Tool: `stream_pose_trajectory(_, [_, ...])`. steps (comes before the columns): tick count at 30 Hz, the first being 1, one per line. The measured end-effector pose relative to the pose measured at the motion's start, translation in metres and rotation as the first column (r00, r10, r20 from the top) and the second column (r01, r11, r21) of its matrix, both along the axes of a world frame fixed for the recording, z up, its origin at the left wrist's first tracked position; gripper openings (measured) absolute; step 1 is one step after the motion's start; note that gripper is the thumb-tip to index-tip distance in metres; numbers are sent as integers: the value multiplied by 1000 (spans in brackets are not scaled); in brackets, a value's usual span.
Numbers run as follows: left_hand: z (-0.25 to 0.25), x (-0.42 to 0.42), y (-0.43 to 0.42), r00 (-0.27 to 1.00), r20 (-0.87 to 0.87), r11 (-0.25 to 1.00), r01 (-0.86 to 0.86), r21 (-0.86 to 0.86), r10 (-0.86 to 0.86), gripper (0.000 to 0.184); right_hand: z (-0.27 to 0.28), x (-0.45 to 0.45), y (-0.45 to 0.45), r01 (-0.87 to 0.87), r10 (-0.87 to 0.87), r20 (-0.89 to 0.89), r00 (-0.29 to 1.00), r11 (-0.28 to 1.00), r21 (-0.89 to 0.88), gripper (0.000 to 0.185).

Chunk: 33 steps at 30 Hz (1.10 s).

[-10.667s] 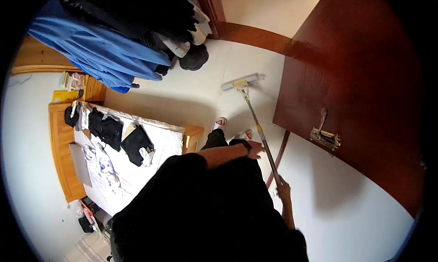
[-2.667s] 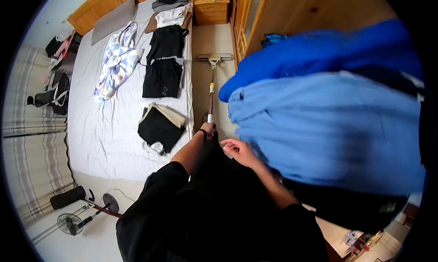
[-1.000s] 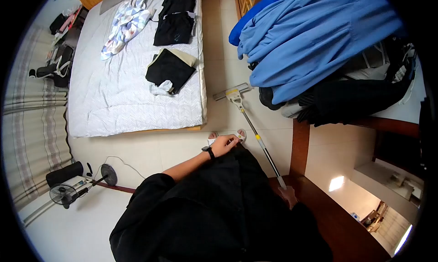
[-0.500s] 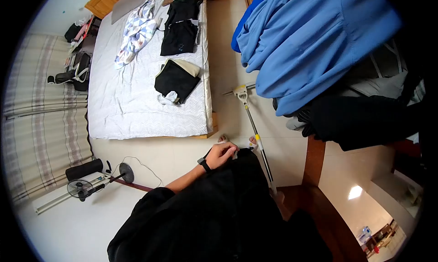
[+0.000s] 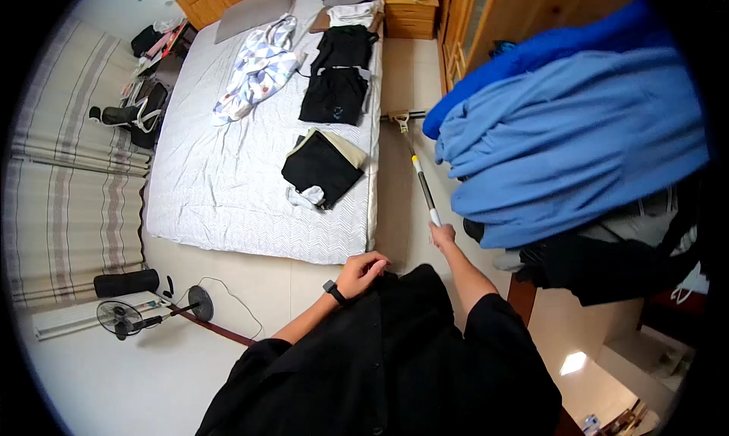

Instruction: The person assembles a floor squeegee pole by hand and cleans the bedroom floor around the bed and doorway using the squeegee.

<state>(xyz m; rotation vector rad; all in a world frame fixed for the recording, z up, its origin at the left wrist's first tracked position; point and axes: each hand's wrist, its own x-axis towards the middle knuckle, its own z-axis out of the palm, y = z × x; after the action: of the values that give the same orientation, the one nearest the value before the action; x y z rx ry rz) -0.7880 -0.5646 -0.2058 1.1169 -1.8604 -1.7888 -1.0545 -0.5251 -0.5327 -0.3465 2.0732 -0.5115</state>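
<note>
A flat mop (image 5: 424, 185) with a white, grey and yellow pole reaches forward along the floor. My right hand (image 5: 441, 234) is wrapped round the upper end of its pole. The mop head (image 5: 401, 118) lies in the gap between the bed and the hanging clothes, its right end partly hidden by them. Close to the front of my black shirt (image 5: 372, 345) is my left hand (image 5: 364, 274), with a dark watch (image 5: 333, 291) on the wrist. Its fingers are curled together, and nothing shows in them.
On the left stands a bed (image 5: 205, 216) with folded black clothes (image 5: 334, 94) and a patterned cloth (image 5: 258, 64). Blue garments (image 5: 569, 147) hang close on the right. A fan (image 5: 121, 318) stands lower left, its cable on the floor. A wooden nightstand (image 5: 410, 18) is at the far end.
My right hand and forearm have come into clear view on the mop pole. The mop head has moved farther away along the bed. The view has shifted; my left hand stays by the shirt.
</note>
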Motion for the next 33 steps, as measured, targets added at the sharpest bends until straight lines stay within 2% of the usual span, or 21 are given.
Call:
stream_pose_trajectory(1, [3, 11, -6, 998, -20, 998, -51, 30, 52, 19, -23, -1, -22, 0, -1, -15, 1000, 1000, -25, 45])
stream_pose_trajectory(4, [-6, 30, -26, 991, -18, 991, -132, 33, 133, 20, 8, -9, -111, 14, -13, 68, 998, 1000, -23, 44])
stream_pose_trajectory(6, [-14, 39, -35, 981, -14, 979, -192, 70, 193, 22, 14, -10, -149, 20, -20, 55, 998, 1000, -5, 54])
stream_pose_trajectory(11, [-40, 30, -69, 970, 72, 965, -239, 105, 232, 23, -18, -29, -234, -66, 67, 53, 996, 998, -25, 53])
stream_pose_trajectory(14, [-63, 16, -101, 964, 123, 960, -250, 126, 235, 23, 7, -37, -298, -42, 46, 99, 994, 998, -43, 47])
stream_pose_trajectory(15, [-71, 9, -113, 951, 134, 941, -299, 159, 279, 23, 2, -42, -319, -46, 49, 105, 993, 998, -37, 47])
stream_pose_trajectory(17, [-79, -2, -131, 914, 175, 889, -400, 223, 367, 24, -8, -46, -358, -67, 93, 145, 985, 982, -178, 46])
stream_pose_trajectory(18, [-73, -12, -145, 892, 223, 848, -446, 287, 393, 24, 5, -46, -385, -110, 121, 93, 988, 987, -117, 44])
stream_pose_trajectory(21, [-87, -26, -163, 878, 275, 817, -469, 337, 391, 22, -26, -53, -454, -156, 163, 65, 984, 982, -103, 44])
stream_pose_trajectory(22, [-83, -36, -170, 877, 235, 819, -477, 318, 420, 23, -32, -56, -473, -130, 148, 149, 978, 984, -125, 44])
stream_pose_trajectory(23, [-84, -39, -175, 870, 250, 812, -489, 320, 425, 23, -39, -57, -491, -138, 156, 162, 974, 984, -117, 44])
stream_pose_trajectory(25, [-84, -40, -181, 839, 337, 727, -541, 422, 428, 23, -54, -61, -524, -185, 200, 115, 973, 975, -126, 47])
stream_pose_trajectory(27, [-83, -42, -184, 816, 369, 695, -575, 432, 445, 23, -69, -67, -557, -266, 274, 48, 961, 956, -127, 53])
stream_pose_trajectory(29, [-84, -43, -182, 792, 396, 677, -606, 418, 464, 23, -66, -76, -582, -286, 296, 67, 953, 949, -132, 58])
stream_pose_trajectory(31, [-86, -44, -181, 781, 410, 657, -620, 428, 471, 23, -86, -86, -599, -244, 250, 29, 968, 960, -137, 63])
stream_pose_trajectory(33, [-86, -45, -177, 770, 423, 637, -635, 438, 477, 23, -86, -98, -606, -224, 226, 175, 958, 974, -29, 66])
